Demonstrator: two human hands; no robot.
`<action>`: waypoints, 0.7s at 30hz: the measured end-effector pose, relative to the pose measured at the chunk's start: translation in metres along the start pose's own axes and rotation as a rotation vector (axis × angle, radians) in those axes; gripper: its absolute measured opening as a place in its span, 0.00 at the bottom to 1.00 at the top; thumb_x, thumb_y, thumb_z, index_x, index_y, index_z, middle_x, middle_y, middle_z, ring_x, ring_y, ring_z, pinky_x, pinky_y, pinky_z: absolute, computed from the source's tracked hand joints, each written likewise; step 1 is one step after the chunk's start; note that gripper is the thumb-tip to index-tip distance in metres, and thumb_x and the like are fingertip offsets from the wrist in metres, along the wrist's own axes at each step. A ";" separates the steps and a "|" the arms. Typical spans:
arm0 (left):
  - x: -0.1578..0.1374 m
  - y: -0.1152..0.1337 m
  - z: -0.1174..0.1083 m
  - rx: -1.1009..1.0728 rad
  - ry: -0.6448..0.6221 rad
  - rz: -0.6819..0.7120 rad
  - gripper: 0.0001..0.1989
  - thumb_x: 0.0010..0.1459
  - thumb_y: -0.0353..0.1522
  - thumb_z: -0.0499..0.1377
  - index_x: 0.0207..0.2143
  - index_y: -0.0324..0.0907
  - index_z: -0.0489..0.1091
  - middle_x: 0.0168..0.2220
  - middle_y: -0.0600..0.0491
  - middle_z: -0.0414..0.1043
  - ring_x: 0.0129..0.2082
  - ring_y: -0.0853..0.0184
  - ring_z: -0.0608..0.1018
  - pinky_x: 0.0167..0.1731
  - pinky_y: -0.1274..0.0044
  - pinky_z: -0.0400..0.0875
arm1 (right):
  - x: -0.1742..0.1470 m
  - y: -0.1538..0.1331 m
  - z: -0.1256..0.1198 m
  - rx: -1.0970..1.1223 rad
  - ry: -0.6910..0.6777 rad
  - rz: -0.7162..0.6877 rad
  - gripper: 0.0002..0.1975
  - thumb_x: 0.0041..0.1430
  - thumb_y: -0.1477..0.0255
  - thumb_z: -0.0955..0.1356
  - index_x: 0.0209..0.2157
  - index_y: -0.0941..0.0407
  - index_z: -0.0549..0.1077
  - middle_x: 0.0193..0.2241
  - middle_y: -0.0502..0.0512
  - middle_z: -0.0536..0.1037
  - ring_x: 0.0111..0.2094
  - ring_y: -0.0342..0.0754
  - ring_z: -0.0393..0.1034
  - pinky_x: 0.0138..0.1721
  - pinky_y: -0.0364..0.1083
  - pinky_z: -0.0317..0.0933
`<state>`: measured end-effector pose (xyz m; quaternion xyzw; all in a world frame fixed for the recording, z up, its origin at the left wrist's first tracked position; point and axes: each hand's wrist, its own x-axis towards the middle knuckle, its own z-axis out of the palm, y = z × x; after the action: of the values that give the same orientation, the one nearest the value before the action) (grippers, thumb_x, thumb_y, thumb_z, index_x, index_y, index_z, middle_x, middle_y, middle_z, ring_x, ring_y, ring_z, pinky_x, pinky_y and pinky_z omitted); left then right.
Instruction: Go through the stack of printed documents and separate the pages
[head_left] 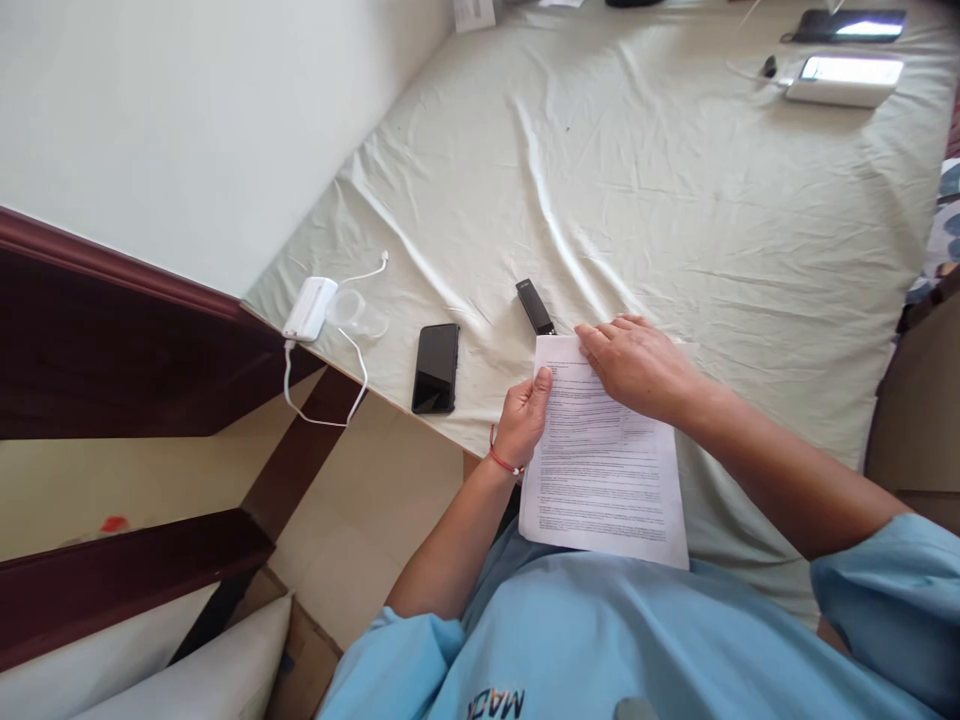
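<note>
A printed sheet of paper (604,470) lies at the near edge of a bed with a pale green sheet (675,200). My left hand (523,415) pinches the paper's left edge near its top, thumb on the page; a red string sits on that wrist. My right hand (637,362) rests flat, fingers together, on the paper's upper right corner. A small black stapler-like object (535,306) lies just beyond the paper's top edge. A black phone (436,367) lies face up to the left of my left hand.
A white power bank (310,308) with a white cable (330,400) sits at the bed's left corner beside a clear plastic piece (354,310). At the far right lie a white device (844,80) and a dark tablet (847,25). A dark wooden bed frame (112,340) runs along the left.
</note>
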<state>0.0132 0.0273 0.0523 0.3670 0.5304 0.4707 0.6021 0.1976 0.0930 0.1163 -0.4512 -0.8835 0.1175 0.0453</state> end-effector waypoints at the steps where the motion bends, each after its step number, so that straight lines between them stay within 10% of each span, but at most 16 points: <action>1: 0.000 0.000 0.000 -0.004 0.003 -0.001 0.32 0.58 0.60 0.63 0.36 0.39 0.82 0.32 0.48 0.84 0.40 0.57 0.84 0.40 0.70 0.78 | 0.001 0.001 -0.001 0.020 -0.015 0.007 0.18 0.76 0.74 0.55 0.47 0.59 0.75 0.40 0.63 0.83 0.41 0.57 0.76 0.53 0.54 0.60; 10: 0.004 -0.009 -0.006 -0.130 0.044 -0.106 0.29 0.52 0.55 0.72 0.41 0.40 0.77 0.39 0.47 0.84 0.48 0.56 0.84 0.52 0.66 0.77 | 0.032 0.018 0.008 0.337 -0.163 0.136 0.17 0.74 0.68 0.60 0.36 0.55 0.78 0.35 0.57 0.82 0.36 0.51 0.73 0.37 0.48 0.59; 21: -0.072 -0.037 -0.017 0.162 0.106 -0.144 0.21 0.68 0.49 0.60 0.48 0.42 0.74 0.51 0.44 0.81 0.54 0.56 0.80 0.60 0.63 0.73 | 0.074 0.021 0.015 0.454 -0.470 0.180 0.14 0.67 0.73 0.64 0.26 0.55 0.71 0.34 0.58 0.78 0.35 0.50 0.71 0.37 0.48 0.59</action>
<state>0.0035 -0.0529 0.0359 0.3500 0.6229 0.4005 0.5737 0.1675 0.1620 0.0948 -0.4663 -0.7778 0.4155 -0.0706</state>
